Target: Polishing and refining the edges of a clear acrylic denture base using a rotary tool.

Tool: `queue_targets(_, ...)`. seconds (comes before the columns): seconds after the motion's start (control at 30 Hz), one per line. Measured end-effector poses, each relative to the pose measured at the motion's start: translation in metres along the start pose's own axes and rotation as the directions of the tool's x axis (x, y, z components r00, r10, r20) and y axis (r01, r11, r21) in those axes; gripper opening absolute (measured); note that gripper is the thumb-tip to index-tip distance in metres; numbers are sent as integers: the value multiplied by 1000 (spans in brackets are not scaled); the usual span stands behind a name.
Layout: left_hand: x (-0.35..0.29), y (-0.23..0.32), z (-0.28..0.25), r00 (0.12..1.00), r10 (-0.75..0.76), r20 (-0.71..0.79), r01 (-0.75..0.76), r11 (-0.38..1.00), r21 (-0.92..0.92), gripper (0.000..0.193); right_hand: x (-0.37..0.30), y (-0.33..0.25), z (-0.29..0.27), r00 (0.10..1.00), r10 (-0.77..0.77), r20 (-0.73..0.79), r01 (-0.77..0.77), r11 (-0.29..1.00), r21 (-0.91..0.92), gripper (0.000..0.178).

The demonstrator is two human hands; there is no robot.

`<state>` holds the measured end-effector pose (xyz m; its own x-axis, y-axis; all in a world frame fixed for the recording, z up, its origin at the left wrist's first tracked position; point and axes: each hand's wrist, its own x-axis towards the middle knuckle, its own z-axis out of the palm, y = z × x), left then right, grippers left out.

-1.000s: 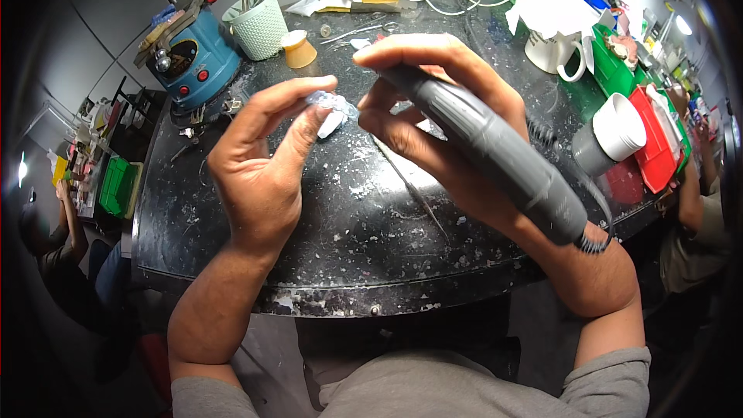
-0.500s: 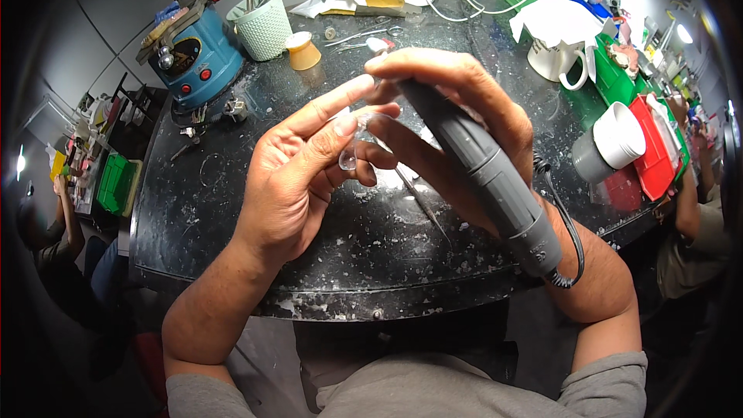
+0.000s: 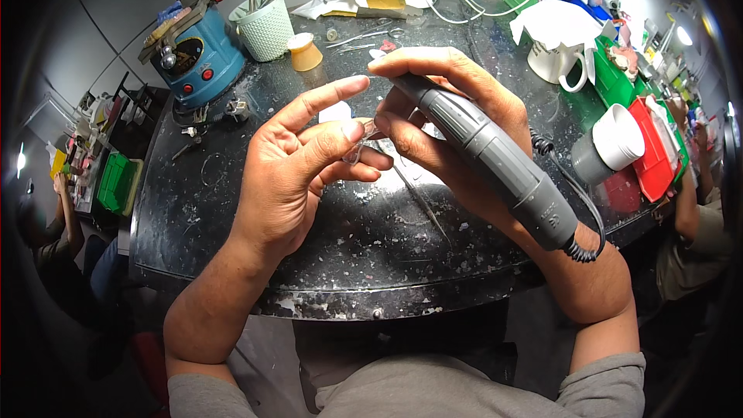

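Between the thumb and fingers of my left hand (image 3: 282, 166) is a small clear plastic piece (image 3: 361, 145), thin and curved; its exact kind is hard to make out. My right hand (image 3: 495, 101) grips a dark grey rotary handpiece (image 3: 507, 166), slanting from the fingertips down toward the right wrist. A coiled black cord (image 3: 576, 186) leaves its rear end. The handpiece's working tip is hidden behind my right fingers. My right thumb is at the right edge of the clear piece. Under the hands, a slim metal hand tool (image 3: 422, 205) lies on the black worktop (image 3: 371, 263).
A blue machine (image 3: 203, 54), a pale green basket of tools (image 3: 263, 29) and an orange-tan pot (image 3: 304, 53) stand back left. Scissors (image 3: 368, 35) lie behind my hands. At right are a paper-covered mug (image 3: 551, 62), white cups (image 3: 617, 138) and a red bin (image 3: 646, 147). Other people sit at both sides.
The handpiece has tilted flatter, its rear end swinging right and up. My right thumb has come in against the clear piece, which has turned in my left fingers.
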<state>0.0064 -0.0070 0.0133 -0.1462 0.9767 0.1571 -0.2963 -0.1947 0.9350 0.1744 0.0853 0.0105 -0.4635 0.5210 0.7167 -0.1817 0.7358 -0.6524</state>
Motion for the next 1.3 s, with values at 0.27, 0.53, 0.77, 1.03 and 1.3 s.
queue_targets(0.27, 2, 5, -15, 989, -112, 102, 114, 993, -16, 45, 0, -3, -2, 995, 78, -62, -76, 997, 31, 38)
queue_targets(0.53, 2, 3, -15, 983, -163, 85, 177, 964, -198, 46, 7, -7, -18, 962, -274, -13, 251, 898, -362, 33)
queue_targets(0.77, 3, -2, -13, 987, -153, 48, 160, 955, -249, 44, 0, 2, 1, 933, -359, 0, 350, 909, -227, 33)
queue_targets(1.03, 3, -1, -13, 987, -142, 74, 157, 943, -292, 43, -2, 5, 1, 941, -339, -8, 333, 930, -155, 28)
queue_targets(1.3, 3, -3, -10, 988, -125, 88, 145, 947, -285, 44, -1, 6, -2, 908, -415, 49, 414, 879, -235, 32)
